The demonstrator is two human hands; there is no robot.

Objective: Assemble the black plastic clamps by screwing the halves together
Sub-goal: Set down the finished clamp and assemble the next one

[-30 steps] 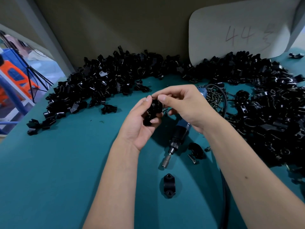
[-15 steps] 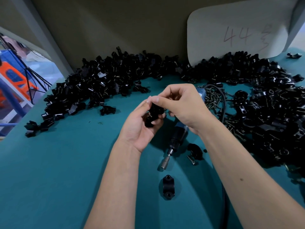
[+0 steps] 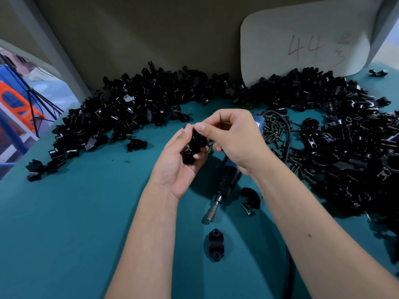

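My left hand (image 3: 177, 162) grips a black plastic clamp (image 3: 195, 146) above the teal table (image 3: 75, 223). My right hand (image 3: 233, 139) pinches the top of that clamp with thumb and forefinger, its other fingers curled; whether it also holds a screw is hidden. An electric screwdriver (image 3: 224, 186) lies on the table just under the hands, tip pointing toward me. A loose clamp half (image 3: 216, 245) lies near me, another clamp half (image 3: 250, 197) and a single screw (image 3: 246, 208) lie right of the screwdriver's tip.
A long heap of black clamp parts (image 3: 133, 108) curves along the back of the table and down the right side (image 3: 349, 147). Loose screws (image 3: 274, 130) lie beside the screwdriver's cable (image 3: 288, 134). A white card marked 44 (image 3: 306, 44) leans against the back wall.
Both hands stay together on the clamp with only a small shift of the fingers. Things on the table have not moved.
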